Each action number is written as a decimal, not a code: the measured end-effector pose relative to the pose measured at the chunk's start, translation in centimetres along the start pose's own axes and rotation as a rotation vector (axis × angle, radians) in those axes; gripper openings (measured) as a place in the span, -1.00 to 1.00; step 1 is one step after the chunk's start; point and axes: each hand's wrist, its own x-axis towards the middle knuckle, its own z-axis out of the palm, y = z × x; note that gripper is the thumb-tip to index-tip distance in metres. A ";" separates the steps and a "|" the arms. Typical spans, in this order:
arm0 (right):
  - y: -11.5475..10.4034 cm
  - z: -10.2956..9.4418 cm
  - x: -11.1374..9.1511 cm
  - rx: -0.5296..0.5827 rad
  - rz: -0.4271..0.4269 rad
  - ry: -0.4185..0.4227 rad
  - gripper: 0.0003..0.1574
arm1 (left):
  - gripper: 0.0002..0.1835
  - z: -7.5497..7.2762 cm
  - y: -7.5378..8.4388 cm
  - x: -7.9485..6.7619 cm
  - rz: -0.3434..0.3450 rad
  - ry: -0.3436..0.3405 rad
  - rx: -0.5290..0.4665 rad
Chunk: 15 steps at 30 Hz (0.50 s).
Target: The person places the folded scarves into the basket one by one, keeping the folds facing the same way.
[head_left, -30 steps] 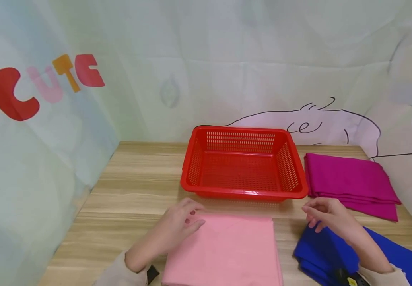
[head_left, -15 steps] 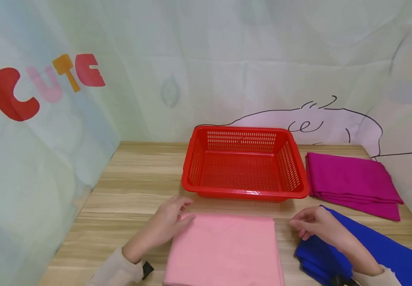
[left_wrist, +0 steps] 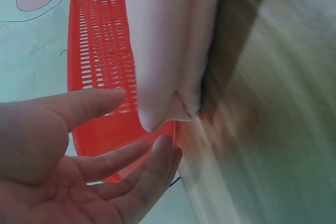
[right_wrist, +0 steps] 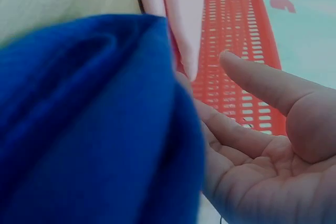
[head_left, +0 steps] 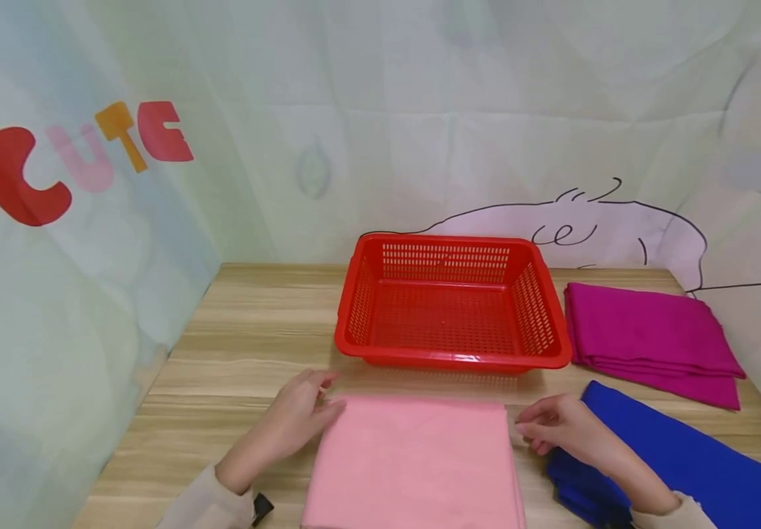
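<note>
A folded pink cloth (head_left: pixel 416 463) lies at the front middle of the table, its layered edge (left_wrist: pixel 163 40) large in the left wrist view. By its far left corner is my left hand (head_left: pixel 288 422), thumb and fingers spread either side of that corner and holding nothing. My right hand (head_left: pixel 568 433) hovers just off the far right corner with loosely bent fingers, nothing between them. Under the right forearm lies a folded blue cloth (head_left: pixel 691 455), which hides part of the right fingers in the right wrist view.
A red plastic basket (head_left: pixel 453 360) with nothing inside stands behind the pink cloth. At the back right lies a folded magenta cloth (head_left: pixel 645 327), close to the basket's side. Printed fabric walls (head_left: pixel 288 132) border the wooden table (head_left: pixel 248 330).
My right hand has moved left from over the blue cloth to beside the pink cloth. The left hand has drawn left and slightly back, off the pink cloth's top to its corner.
</note>
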 end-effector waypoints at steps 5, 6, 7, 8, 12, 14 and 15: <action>0.3 0.5 0.4 0.010 0.000 -0.014 -0.64 | -0.51 0.2 -0.4 -0.3 -0.043 -0.036 0.016; 0.3 0.5 0.5 0.012 0.004 -0.016 -0.63 | -0.52 0.3 -0.5 -0.4 -0.047 -0.038 0.018; 0.4 0.6 0.5 0.012 0.007 -0.016 -0.62 | -0.52 0.4 -0.6 -0.5 -0.052 -0.039 0.016; 0.4 0.7 0.6 0.010 0.010 -0.015 -0.61 | -0.53 0.5 -0.6 -0.5 -0.050 -0.041 0.010; 0.4 1.1 0.9 0.017 0.016 -0.014 -0.60 | -0.60 0.8 -1.0 -0.7 -0.047 -0.045 -0.018; 0.4 1.3 0.9 0.020 0.018 -0.013 -0.61 | -0.63 0.9 -1.2 -0.8 -0.049 -0.050 -0.033; 0.4 1.3 1.0 0.023 0.020 -0.014 -0.62 | -0.64 0.9 -1.3 -0.8 -0.054 -0.050 -0.037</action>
